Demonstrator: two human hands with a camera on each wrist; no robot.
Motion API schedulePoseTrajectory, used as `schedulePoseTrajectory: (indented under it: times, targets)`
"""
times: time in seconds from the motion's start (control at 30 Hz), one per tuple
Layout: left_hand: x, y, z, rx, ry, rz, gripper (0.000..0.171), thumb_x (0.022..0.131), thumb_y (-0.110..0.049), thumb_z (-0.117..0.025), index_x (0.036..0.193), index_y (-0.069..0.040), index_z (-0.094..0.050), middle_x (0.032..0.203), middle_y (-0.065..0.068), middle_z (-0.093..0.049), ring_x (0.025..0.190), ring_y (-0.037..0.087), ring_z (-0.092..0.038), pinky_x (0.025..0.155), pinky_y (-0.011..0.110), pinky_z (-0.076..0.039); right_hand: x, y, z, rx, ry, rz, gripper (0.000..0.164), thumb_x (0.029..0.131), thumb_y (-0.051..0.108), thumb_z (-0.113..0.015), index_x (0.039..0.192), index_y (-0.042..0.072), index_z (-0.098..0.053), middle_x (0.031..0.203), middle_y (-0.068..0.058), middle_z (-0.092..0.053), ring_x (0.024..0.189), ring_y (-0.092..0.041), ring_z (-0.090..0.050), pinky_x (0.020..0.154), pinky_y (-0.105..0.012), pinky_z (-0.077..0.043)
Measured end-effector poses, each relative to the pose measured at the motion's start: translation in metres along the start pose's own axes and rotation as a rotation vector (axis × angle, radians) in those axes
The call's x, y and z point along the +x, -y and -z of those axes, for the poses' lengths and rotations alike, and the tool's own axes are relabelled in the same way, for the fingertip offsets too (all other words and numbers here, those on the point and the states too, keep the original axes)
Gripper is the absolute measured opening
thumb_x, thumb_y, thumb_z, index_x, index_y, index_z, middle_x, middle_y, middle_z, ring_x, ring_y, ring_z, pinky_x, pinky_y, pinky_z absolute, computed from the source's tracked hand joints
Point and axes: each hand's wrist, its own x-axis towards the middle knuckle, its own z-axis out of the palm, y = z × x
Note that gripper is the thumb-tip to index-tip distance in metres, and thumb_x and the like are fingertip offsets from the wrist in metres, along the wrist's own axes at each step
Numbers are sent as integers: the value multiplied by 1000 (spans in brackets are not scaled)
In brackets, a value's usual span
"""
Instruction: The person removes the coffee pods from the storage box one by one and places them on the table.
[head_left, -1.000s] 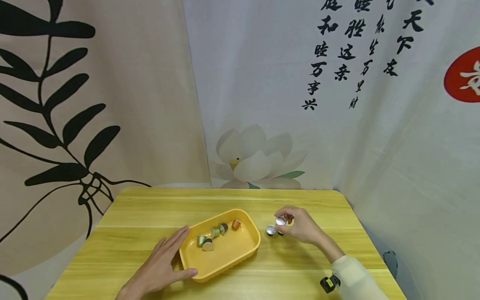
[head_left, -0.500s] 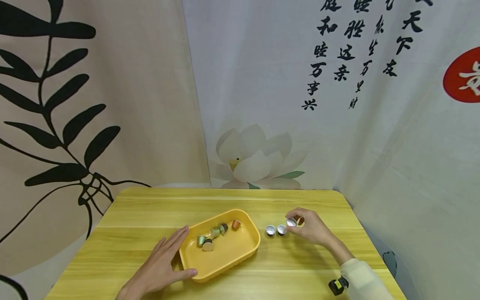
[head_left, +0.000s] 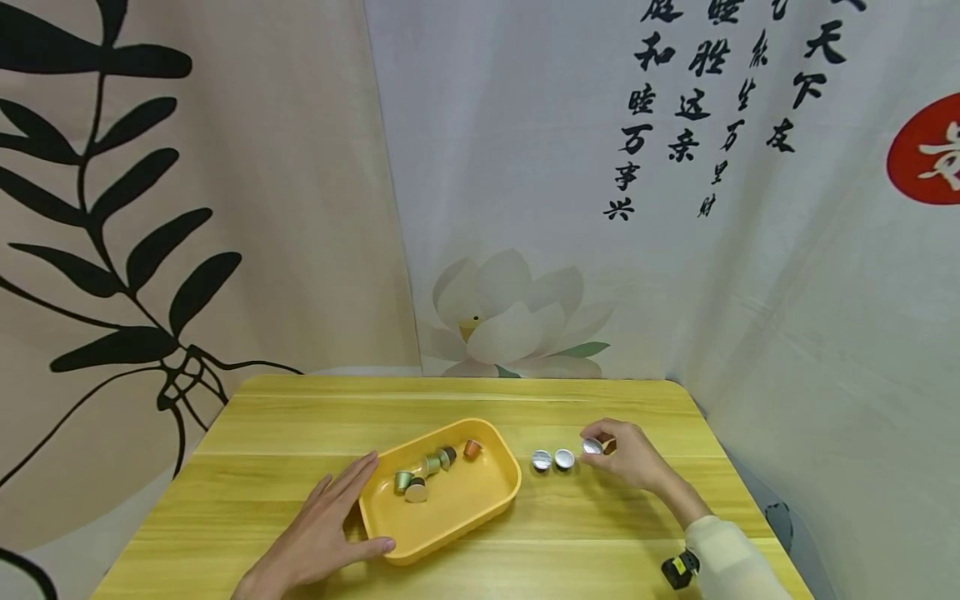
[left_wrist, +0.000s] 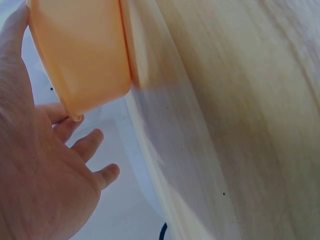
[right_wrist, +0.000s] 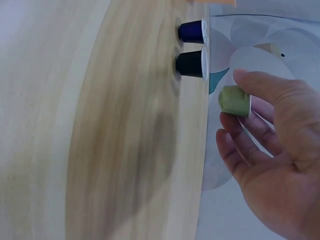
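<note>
"Looking at the right hand (head_left: 630, 454), what do you see?"
"It pinches a small green cup (right_wrist: 234, 100) above the table (head_left: 600, 533), near a blue cup (right_wrist: 191, 32) and a black cup (right_wrist: 189, 63) standing shiny side up."
"And the left hand (head_left: 322, 521)?"
"It's wide, with thumb and fingers apart, touching the yellow tray (head_left: 450, 518). More cups (head_left: 402, 481) are inside."

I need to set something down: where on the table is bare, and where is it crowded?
Bare: the near stretch of table between the tray and right sleeve; also the strip behind the tray. Crowded: right of the tray, where two capsules stand beside the right hand holding a green capsule, and left, where the left hand touches it.
</note>
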Motion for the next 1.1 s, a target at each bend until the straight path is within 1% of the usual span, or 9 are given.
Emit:
schedulePoseTrajectory:
  times: [0.13, 0.27, 0.5, 0.77, 1.1]
  targets:
    - [0, 0, 0, 0, 0, 0, 122, 89, -78, -83, 179, -13, -33, 187, 10, -33, 166, 47, -45, 129, 85, -29, 0, -6, 1, 17, 28, -13, 32, 98, 13, -90, 125, 0, -79, 112, -4, -81, 102, -15, -73, 84, -23, -65]
    - [-1, 0, 0, -8, -2, -2, 122, 89, -77, -83, 180, -14, -32, 187, 11, -32, 166, 47, -45, 129, 86, -29, 0, -10, -2, 35, 52, -35, 32, 98, 11, -89, 125, -2, -79, 113, -7, -81, 104, -17, -74, 85, -21, -66]
    - [-1, -2, 1, -12, -2, -3, 121, 89, -76, -84, 179, -13, -32, 187, 11, -32, 166, 48, -44, 129, 86, -28, 1, -13, -9, 41, 80, -55, 32, 97, 9, -90, 124, -2, -78, 113, -8, -81, 105, -19, -74, 84, -22, -65]
    - [0, -1, 0, -4, 3, 5, 122, 89, -77, -83, 180, -14, -31, 187, 12, -33, 166, 47, -44, 130, 85, -28, 1, -17, -14, 14, 110, -60, 31, 97, 9, -90, 125, 0, -78, 113, -9, -81, 99, -17, -74, 79, -21, -63]
    - [-1, -1, 0, -11, 1, -6, 122, 90, -75, -84, 179, -11, -33, 187, 13, -33, 165, 49, -45, 129, 86, -29, 1, -15, -19, -4, 106, -79, 34, 96, 9, -91, 126, 1, -78, 113, -7, -81, 99, -17, -73, 78, -22, -61]
